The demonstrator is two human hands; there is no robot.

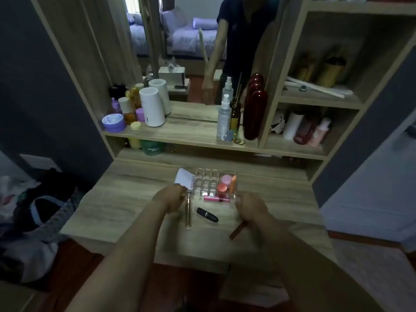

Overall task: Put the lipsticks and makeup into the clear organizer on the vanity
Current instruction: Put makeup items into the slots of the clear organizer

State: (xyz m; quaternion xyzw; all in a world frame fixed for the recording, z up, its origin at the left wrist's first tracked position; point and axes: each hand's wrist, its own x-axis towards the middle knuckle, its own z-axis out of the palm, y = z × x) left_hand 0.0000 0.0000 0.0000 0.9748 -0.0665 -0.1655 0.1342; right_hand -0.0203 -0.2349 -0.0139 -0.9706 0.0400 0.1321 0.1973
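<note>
The clear organizer point(206, 180) stands mid-vanity with pink and orange round makeup items point(225, 183) in its right side and a pink tube point(215, 198) along its front. My left hand point(172, 198) holds a white tube point(185, 177) at the organizer's left edge. My right hand point(253, 209) is closed around a reddish-brown lipstick stick point(236, 231) in front of the organizer's right corner. A black lipstick point(207, 214) and a slim gold tube point(188, 213) lie on the wood between my hands.
The wooden vanity top point(126, 199) has a raised shelf behind with bottles, jars, a white canister point(153, 106) and a dark red bottle point(255, 113). A mirror stands above. Cubbies with bottles are at right. Clothes lie on the floor at left.
</note>
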